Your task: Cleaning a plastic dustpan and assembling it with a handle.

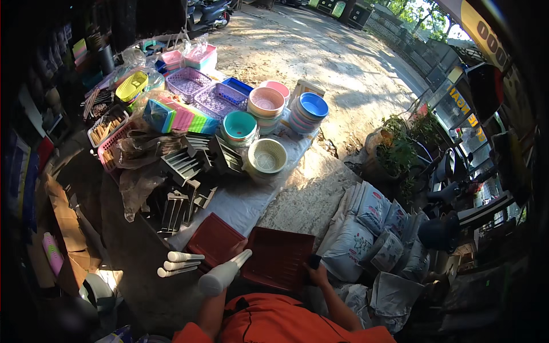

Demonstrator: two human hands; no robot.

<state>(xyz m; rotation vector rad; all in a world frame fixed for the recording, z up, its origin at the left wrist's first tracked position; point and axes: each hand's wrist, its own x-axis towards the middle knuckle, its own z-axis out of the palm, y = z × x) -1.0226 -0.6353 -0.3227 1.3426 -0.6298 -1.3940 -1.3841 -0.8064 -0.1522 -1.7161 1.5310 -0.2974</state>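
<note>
In front of me is a dark red ribbed dustpan-like tray (278,258). My right hand (318,275) is closed at its right edge, next to a small black piece (314,261). A second dark red tray (215,239) lies to the left, partly beside the first. My left hand (237,249) is at the edge between the two trays, mostly hidden behind a cream, club-shaped handle (222,277); its grip does not show. Several thinner cream handles (182,262) stick out further left.
Ahead, a covered stand (243,200) bears stacked round baskets (267,156), purple rectangular baskets (221,99) and dark grey slotted pieces (183,166). White filled sacks (349,240) are piled at the right, beyond them a potted plant (394,148). Cardboard (71,228) stands at the left.
</note>
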